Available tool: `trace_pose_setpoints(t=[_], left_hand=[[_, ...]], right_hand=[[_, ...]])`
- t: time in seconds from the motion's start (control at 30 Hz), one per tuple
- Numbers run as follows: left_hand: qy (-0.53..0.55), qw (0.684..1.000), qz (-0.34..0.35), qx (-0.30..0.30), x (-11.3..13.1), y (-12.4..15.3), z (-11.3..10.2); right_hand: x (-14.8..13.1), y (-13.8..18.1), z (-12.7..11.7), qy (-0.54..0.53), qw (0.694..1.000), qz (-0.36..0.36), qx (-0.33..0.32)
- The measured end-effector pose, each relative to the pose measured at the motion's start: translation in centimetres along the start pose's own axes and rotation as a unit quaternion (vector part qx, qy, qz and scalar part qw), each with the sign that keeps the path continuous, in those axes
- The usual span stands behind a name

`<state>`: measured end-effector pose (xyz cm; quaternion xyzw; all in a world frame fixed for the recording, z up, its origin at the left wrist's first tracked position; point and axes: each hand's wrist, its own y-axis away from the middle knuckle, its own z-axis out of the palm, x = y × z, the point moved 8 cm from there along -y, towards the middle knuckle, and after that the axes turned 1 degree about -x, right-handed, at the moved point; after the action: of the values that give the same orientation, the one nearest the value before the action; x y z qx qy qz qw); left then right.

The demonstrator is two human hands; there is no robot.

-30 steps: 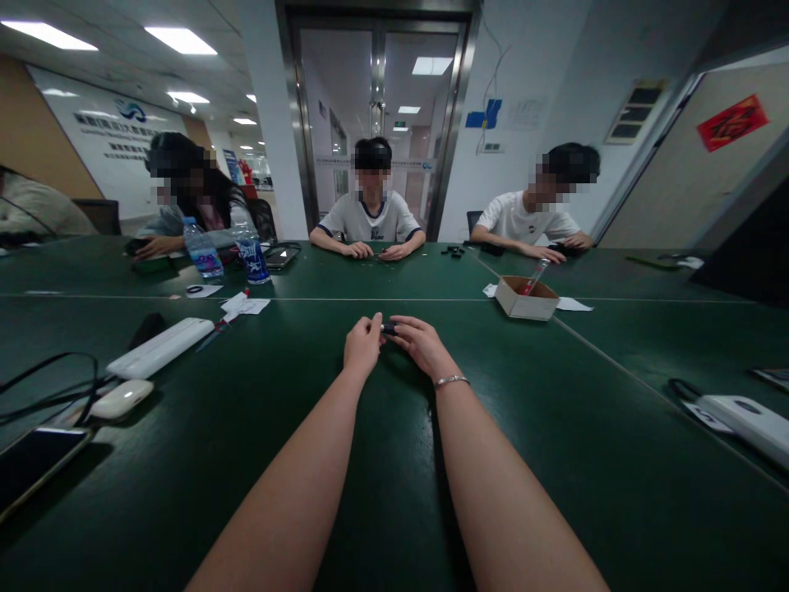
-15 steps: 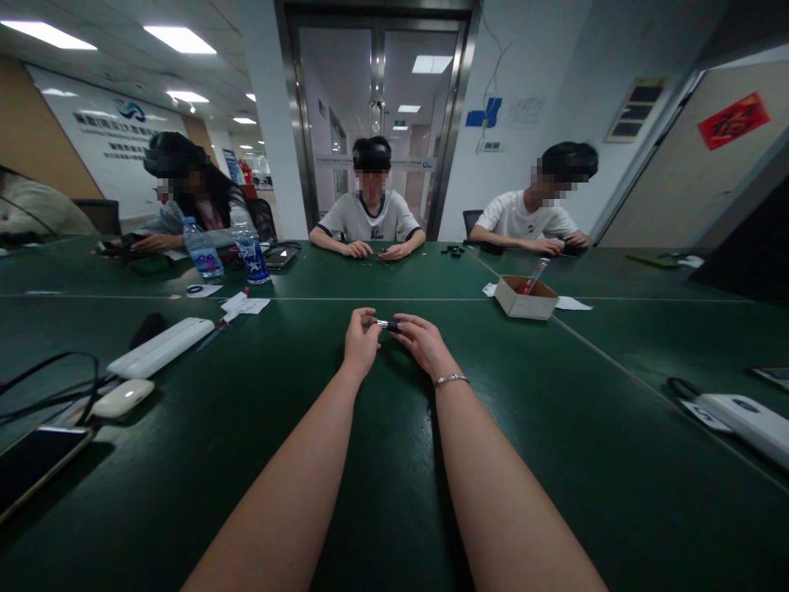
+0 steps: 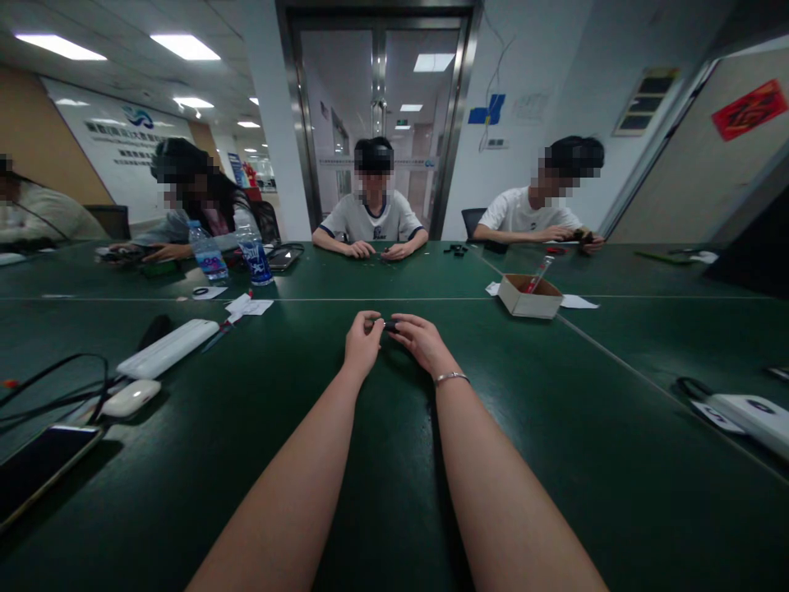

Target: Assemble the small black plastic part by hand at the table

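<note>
Hiding both ends of the small dark object (image 3: 392, 326) at the centre of the clock, the left hand (image 3: 362, 341) grips its nine o'clock end between thumb and fingers, while the right hand (image 3: 422, 339) pinches the three o'clock end in its fingertips. How far it runs inside the left hand cannot be seen, nor whether it touches the green table (image 3: 394, 493). The phone (image 3: 46, 464), between eight and nine o'clock, is cut off by the picture's edge, as is the white device (image 3: 755, 418) between three and four.

The visible part of the object is short, slim and black, with a tiny bright glint beside the left thumb; finer detail is too small to make out.

At two o'clock, the red poster (image 3: 749, 111) bears one large character, 福. The wall sign (image 3: 136, 131) towards ten carries a blue wave-like logo above rows of Chinese writing too blurred to read. Between nine and ten stand two bottles, one with a pink-and-blue label (image 3: 211, 265), the other with a blue label (image 3: 256, 265) whose white lettering is illegible. Just above three sits an open box (image 3: 528, 307) holding a clear-and-red tube (image 3: 537, 276).
</note>
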<state>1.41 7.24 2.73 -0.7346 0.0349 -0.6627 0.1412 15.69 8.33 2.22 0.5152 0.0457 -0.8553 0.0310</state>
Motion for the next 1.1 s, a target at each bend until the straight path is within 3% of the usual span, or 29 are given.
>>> trace_pose_setpoints(t=[1.1], left_hand=[[0.002, 1.0, -0.02, 0.009, -0.09, -0.19, -0.11]], right_hand=[[0.87, -0.73, 0.1, 0.069, 0.997, -0.004, -0.045]])
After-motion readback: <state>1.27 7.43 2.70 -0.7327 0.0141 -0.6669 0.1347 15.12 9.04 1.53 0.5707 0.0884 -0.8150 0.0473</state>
